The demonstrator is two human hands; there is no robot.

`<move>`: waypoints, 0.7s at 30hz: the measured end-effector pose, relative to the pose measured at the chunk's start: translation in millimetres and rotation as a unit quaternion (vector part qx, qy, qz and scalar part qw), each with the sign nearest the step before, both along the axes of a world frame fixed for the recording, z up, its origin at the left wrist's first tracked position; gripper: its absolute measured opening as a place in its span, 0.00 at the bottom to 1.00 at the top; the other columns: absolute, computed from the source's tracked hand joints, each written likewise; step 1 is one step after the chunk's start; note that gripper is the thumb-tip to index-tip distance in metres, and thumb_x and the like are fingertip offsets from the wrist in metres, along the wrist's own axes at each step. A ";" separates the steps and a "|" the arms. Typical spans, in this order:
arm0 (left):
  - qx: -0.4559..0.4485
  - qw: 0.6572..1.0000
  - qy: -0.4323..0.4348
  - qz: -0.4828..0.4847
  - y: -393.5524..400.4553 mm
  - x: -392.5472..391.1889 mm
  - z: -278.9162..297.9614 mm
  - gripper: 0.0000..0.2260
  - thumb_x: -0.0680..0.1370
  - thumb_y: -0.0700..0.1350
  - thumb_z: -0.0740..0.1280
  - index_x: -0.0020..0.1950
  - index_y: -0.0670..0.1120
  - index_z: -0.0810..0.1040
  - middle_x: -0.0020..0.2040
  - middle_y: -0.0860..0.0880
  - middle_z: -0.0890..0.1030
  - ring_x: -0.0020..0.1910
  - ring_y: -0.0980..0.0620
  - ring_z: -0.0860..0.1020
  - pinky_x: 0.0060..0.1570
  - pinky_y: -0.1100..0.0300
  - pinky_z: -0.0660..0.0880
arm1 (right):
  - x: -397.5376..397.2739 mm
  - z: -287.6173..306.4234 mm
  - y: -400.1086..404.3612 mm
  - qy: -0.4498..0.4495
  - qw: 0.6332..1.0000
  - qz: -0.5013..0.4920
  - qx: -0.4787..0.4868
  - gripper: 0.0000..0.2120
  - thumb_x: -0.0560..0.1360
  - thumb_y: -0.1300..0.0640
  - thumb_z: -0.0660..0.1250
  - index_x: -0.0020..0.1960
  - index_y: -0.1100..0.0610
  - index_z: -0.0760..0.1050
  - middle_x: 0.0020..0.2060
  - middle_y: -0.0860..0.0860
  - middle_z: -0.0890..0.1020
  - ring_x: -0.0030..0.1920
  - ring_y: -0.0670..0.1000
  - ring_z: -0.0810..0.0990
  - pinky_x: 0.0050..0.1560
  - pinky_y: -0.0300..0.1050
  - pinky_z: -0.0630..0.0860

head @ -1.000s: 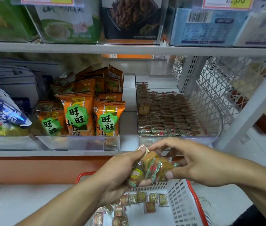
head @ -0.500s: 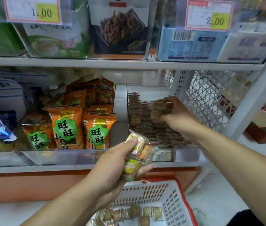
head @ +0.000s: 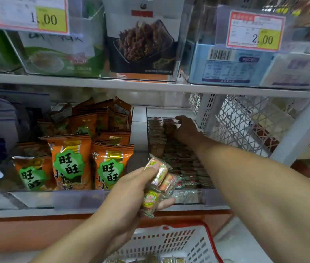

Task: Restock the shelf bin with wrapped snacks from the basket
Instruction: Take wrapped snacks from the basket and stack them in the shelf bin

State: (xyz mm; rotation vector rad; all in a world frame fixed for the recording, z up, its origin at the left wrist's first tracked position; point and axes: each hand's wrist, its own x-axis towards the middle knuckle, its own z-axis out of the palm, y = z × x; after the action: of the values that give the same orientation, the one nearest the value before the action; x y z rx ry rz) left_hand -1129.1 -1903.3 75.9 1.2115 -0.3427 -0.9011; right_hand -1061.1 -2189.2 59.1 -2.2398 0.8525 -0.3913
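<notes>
Several small clear-wrapped snack cakes sit clenched in the left hand, held in front of the shelf edge above the white plastic basket with red rim. Right hand reaches deep into the clear plastic shelf bin, fingers curled onto the rows of wrapped snacks at the back; whether that grip actually holds one cannot be told. Orange snack bags with green labels stand just left of the bin.

The left hand grips a small stack of clear-wrapped snack cakes in front of the white shelf edge; the right hand reaches deep into the clear plastic shelf bin, fingers down on the back rows of brown wrapped snacks lying there; orange snack bags with green labels stand in the neighbouring bin to the left; below, the white perforated basket with a red rim holds more wrapped pieces; price tags reading 1.00 and 2.00 hang above.
</notes>
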 end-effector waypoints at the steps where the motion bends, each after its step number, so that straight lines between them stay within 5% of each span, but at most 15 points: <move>1: 0.000 1.000 0.005 0.000 -0.6 1.0 -0.4 0.20 0.64 0.64 0.78 0.51 0.55 0.87 0.53 0.45 0.88 0.56 0.42 0.85 0.62 0.39 0.79 | 0.0 -0.8 -1.6 -0.028 0.999 -0.014 0.015 0.29 0.76 0.62 0.71 0.74 0.53 0.67 0.69 0.58 0.73 0.67 0.58 0.74 0.68 0.51 0.72; 5: -0.005 1.000 0.011 -0.009 -1.9 1.4 2.4 0.16 0.63 0.64 0.75 0.45 0.57 0.88 0.50 0.46 0.88 0.54 0.43 0.86 0.61 0.39 0.79 | 2.1 -4.3 8.3 -0.054 0.997 -0.009 0.059 0.31 0.77 0.63 0.70 0.75 0.52 0.62 0.64 0.57 0.77 0.60 0.58 0.79 0.63 0.54 0.77; 11: -0.015 1.000 0.015 -0.013 -3.5 5.1 1.9 0.18 0.58 0.65 0.78 0.44 0.60 0.88 0.48 0.48 0.89 0.51 0.45 0.87 0.60 0.39 0.80 | -1.8 -3.9 18.9 -0.060 0.998 0.019 -0.027 0.15 0.77 0.64 0.67 0.62 0.55 0.77 0.59 0.56 0.82 0.60 0.56 0.80 0.61 0.49 0.77; 15: -0.021 0.999 0.042 -0.008 -1.6 5.0 -1.2 0.31 0.48 0.70 0.82 0.46 0.58 0.88 0.50 0.47 0.88 0.54 0.42 0.86 0.60 0.39 0.80 | -20.8 14.7 24.3 -0.016 0.999 0.042 -0.025 0.26 0.78 0.58 0.69 0.75 0.54 0.68 0.71 0.58 0.72 0.71 0.57 0.71 0.71 0.46 0.68; 17: -0.018 0.998 0.060 0.007 -0.2 2.4 0.9 0.28 0.51 0.68 0.82 0.46 0.56 0.88 0.50 0.45 0.88 0.54 0.41 0.86 0.59 0.38 0.80 | -36.2 32.7 39.6 -0.049 0.997 0.035 -0.044 0.25 0.79 0.59 0.68 0.75 0.53 0.68 0.70 0.57 0.71 0.69 0.57 0.73 0.66 0.43 0.69; 21: -0.019 0.989 0.136 0.058 9.0 -6.2 7.3 0.12 0.75 0.53 0.74 0.46 0.46 0.89 0.48 0.40 0.88 0.48 0.38 0.87 0.43 0.41 0.84 | -93.1 65.1 95.8 -0.106 0.987 0.116 0.010 0.10 0.78 0.47 0.70 0.59 0.45 0.78 0.50 0.42 0.83 0.47 0.46 0.83 0.41 0.37 0.74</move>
State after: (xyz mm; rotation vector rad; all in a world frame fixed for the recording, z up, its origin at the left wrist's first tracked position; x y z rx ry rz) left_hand -1135.3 -1894.3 83.2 1.0458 -0.0698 -0.9408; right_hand -1154.2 -2093.4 124.1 -2.2003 0.4765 -0.4977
